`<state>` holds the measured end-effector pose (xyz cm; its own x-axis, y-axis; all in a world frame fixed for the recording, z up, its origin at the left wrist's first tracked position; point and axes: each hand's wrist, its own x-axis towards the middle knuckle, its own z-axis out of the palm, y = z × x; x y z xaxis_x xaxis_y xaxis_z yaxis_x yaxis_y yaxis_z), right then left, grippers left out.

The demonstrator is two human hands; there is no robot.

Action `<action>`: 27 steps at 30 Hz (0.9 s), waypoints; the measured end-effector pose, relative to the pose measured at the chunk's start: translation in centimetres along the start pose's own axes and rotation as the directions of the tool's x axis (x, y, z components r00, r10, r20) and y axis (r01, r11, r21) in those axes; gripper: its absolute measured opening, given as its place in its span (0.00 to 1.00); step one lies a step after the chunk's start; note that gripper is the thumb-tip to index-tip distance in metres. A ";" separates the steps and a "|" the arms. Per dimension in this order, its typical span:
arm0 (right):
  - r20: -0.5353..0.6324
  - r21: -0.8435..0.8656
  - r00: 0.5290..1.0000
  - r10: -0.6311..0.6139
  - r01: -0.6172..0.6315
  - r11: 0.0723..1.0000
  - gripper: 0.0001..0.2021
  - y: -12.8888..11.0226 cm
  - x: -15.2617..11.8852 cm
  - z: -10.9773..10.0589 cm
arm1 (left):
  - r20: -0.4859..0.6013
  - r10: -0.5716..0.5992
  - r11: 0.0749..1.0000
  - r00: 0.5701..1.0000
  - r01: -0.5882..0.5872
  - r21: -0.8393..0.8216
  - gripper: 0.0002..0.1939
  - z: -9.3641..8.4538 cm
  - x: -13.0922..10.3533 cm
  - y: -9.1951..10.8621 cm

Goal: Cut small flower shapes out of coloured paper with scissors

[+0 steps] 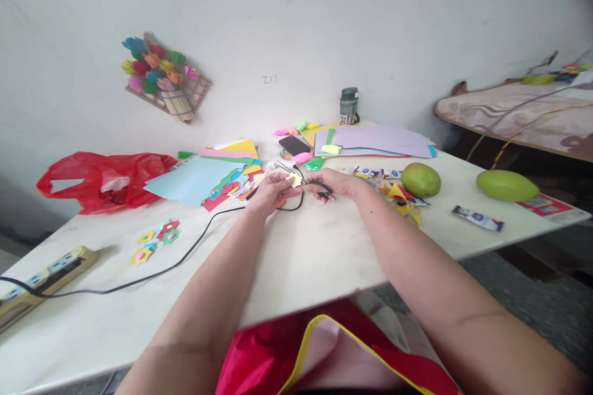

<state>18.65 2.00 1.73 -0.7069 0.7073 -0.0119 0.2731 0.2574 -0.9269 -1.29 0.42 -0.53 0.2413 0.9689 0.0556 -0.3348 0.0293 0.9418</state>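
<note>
Between the fingers of my left hand [274,190] is a small pale yellow paper piece [295,180] with a notched edge. My right hand [337,184] grips the black handles of a pair of scissors [319,185], whose blades point left at the paper. Whether the blades touch it I cannot tell. Left of my left hand lies a heap of coloured paper scraps [231,187]. Paper flowers [167,231] in several colours lie on the table farther left. Yellow paper bits [401,197] are scattered to the right of my right hand.
A black cable [199,241] runs across the white table [296,271] from a power strip [46,281]. A red plastic bag [111,182] sits at left. Coloured sheets [380,141], a phone [295,145] and a dark bottle [349,105] stand behind. Two green mangoes [420,179] and a tube [478,218] lie right.
</note>
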 end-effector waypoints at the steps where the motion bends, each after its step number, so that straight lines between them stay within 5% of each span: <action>1: 0.006 -0.023 1.000 -0.003 0.003 1.000 0.15 0.0 -0.1 0.0 | -0.006 -0.001 1.000 1.000 0.001 0.000 0.11 0.0 0.0 0.0; 6: -0.015 -0.064 1.000 -0.012 0.011 0.998 0.16 0.0 -0.2 -0.1 | -0.041 0.009 1.000 0.999 -0.009 -0.009 0.12 0.3 -0.1 0.0; 17: -0.332 0.136 0.942 -0.039 0.089 0.987 0.18 0.6 0.4 -0.5 | 0.007 0.006 0.998 1.000 -0.006 0.068 0.14 0.8 -0.4 0.3; 27: -0.389 0.220 0.920 -0.041 0.136 0.966 0.15 -0.5 0.4 0.4 | 0.011 -0.050 0.990 0.999 0.048 0.129 0.17 1.4 -0.6 0.3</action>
<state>17.98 1.83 2.03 -0.4081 0.8964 0.1729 0.0239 0.1998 -0.9796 -0.31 -0.53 0.15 0.2680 0.9633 0.0124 -0.2026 0.0437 0.9783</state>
